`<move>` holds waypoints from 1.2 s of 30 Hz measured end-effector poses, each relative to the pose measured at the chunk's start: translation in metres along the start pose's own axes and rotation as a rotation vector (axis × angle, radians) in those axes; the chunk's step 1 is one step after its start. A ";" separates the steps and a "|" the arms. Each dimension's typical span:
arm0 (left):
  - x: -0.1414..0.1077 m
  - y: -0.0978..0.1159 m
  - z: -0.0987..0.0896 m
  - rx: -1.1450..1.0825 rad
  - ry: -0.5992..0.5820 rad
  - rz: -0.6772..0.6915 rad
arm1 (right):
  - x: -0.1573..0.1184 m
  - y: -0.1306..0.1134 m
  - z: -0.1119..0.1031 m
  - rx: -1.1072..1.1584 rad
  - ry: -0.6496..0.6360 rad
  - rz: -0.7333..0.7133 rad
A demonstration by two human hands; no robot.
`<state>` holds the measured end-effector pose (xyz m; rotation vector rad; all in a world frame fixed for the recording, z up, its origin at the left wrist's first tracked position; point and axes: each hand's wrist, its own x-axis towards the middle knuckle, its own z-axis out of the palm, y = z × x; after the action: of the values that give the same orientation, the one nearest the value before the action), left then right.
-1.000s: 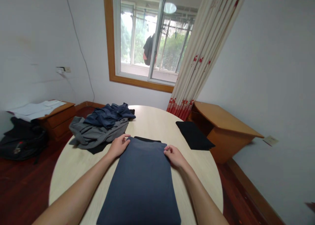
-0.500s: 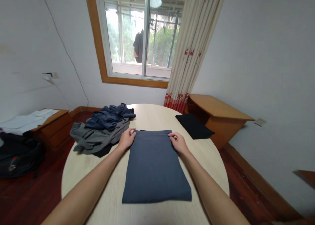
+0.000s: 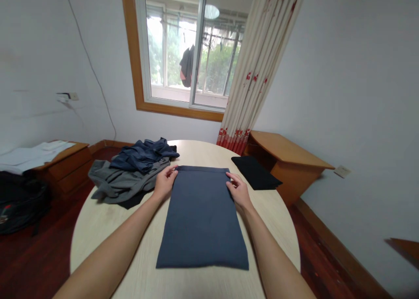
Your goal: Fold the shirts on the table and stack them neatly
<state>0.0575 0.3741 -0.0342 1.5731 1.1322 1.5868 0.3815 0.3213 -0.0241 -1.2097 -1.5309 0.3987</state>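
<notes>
A dark blue-grey folded cloth [image 3: 203, 220] lies flat on the round pale table [image 3: 275, 229], its narrower end away from me with a band along that edge. My left hand [image 3: 164, 181] is at its far left corner, with thumb and fingers on the edge. At the far right corner, my right hand [image 3: 238, 188] has its thumb and fingers on the cloth's edge. Both hands pinch the corners lightly.
Crumpled navy [image 3: 144, 154] and grey clothes [image 3: 121, 183] are heaped at the table's left. A folded black cloth [image 3: 255, 172] lies at the right, near a wooden desk [image 3: 288, 148]. A curtain [image 3: 252, 72] hangs by the window behind.
The cloth's far edge has moved slightly away from me, and both hands have shifted a little with its corners. The camera view has tilted slightly.
</notes>
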 end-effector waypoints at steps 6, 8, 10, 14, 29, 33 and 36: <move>-0.001 -0.004 -0.004 0.181 -0.050 -0.069 | 0.003 0.025 0.009 -0.130 -0.179 0.049; -0.002 -0.001 -0.006 0.202 -0.051 -0.078 | 0.001 0.028 0.011 -0.138 -0.204 0.050; -0.001 0.002 -0.006 0.234 -0.057 -0.093 | 0.000 0.028 0.011 -0.156 -0.217 0.050; 0.001 0.006 -0.007 0.316 -0.053 -0.124 | -0.002 0.025 0.010 -0.236 -0.227 0.058; -0.062 0.053 0.040 0.983 -0.641 0.098 | -0.029 -0.061 0.048 -0.629 -0.584 0.038; -0.046 0.042 0.031 1.023 -0.649 -0.004 | -0.021 -0.047 0.045 -0.660 -0.588 0.111; -0.034 0.038 0.031 1.028 -0.631 -0.024 | -0.007 -0.036 0.047 -0.667 -0.587 0.112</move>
<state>0.0968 0.3323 -0.0182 2.4078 1.6468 0.3171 0.3228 0.3158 -0.0171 -1.8040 -2.2107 0.3408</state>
